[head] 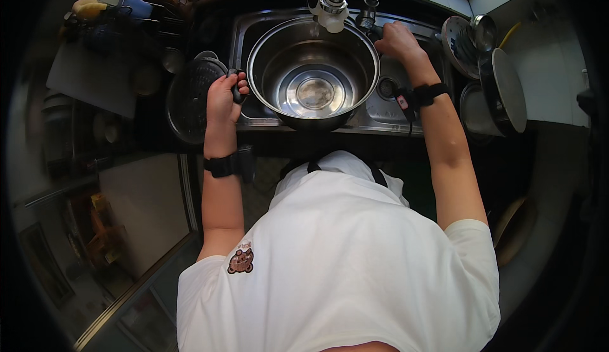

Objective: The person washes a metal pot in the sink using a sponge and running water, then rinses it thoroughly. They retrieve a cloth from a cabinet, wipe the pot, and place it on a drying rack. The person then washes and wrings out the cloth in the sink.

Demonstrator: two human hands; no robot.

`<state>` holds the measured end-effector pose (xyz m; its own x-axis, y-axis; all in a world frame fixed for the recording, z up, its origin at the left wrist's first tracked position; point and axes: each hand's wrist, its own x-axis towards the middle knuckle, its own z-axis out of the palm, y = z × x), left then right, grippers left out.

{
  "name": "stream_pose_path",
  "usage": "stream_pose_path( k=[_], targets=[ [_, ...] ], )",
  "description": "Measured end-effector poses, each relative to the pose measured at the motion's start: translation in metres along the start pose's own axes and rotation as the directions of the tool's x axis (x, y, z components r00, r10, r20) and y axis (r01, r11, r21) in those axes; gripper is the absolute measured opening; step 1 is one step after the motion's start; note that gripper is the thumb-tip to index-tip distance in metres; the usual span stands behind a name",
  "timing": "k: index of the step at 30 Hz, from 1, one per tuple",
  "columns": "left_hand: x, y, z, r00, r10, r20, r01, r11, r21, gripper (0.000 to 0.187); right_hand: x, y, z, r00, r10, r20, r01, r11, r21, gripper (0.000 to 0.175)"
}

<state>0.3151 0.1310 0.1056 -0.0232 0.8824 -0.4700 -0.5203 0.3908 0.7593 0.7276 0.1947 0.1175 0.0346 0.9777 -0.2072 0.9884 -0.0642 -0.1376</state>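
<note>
A large stainless steel pot is over the metal sink, its inside facing up at me. My left hand grips the black handle on the pot's left side. On the far right side, the fingers of my right hand are closed around the other dark handle, which they mostly cover. A chrome faucet with a pale nozzle hangs over the pot's far rim. Whether water runs from it is hard to tell. The pot's bottom shows plainly.
A dark round lid lies left of the sink, close to my left hand. On the right stand plates, a metal ladle or cup and a pan. The sink drain shows beside the pot. A knife rack area with a blue container is at the far left.
</note>
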Motion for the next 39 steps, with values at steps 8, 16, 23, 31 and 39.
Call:
stream_pose_path(
  k=[8, 16, 23, 31, 39],
  targets=[
    [-0.009, -0.009, -0.007, 0.999, -0.007, -0.053, 0.007, 1.000, 0.004, 0.013, -0.029, -0.007, 0.003, 0.989, -0.049, -0.141, 0.042, 0.998, -0.047, 0.036],
    [-0.008, -0.003, 0.010, 0.999, -0.047, 0.007, 0.047, 0.999, 0.022, 0.016, -0.066, 0.019, -0.011, 0.990, 0.140, -0.030, -0.124, 0.944, 0.307, 0.041],
    [0.006, -0.009, 0.036, 0.991, -0.118, 0.068, 0.117, 0.993, 0.015, 0.013, -0.092, 0.041, -0.015, 0.961, 0.254, -0.107, -0.180, 0.872, 0.456, 0.048],
    [0.014, -0.020, 0.037, 0.988, -0.130, 0.085, 0.128, 0.991, 0.032, 0.012, -0.118, 0.048, -0.001, 0.934, 0.301, -0.194, -0.141, 0.807, 0.573, 0.052],
    [0.055, -0.041, 0.035, 0.996, -0.016, 0.089, 0.001, 0.986, 0.169, 0.013, -0.145, 0.040, 0.003, 0.905, 0.372, -0.207, -0.070, 0.610, 0.790, 0.051]
  ],
)
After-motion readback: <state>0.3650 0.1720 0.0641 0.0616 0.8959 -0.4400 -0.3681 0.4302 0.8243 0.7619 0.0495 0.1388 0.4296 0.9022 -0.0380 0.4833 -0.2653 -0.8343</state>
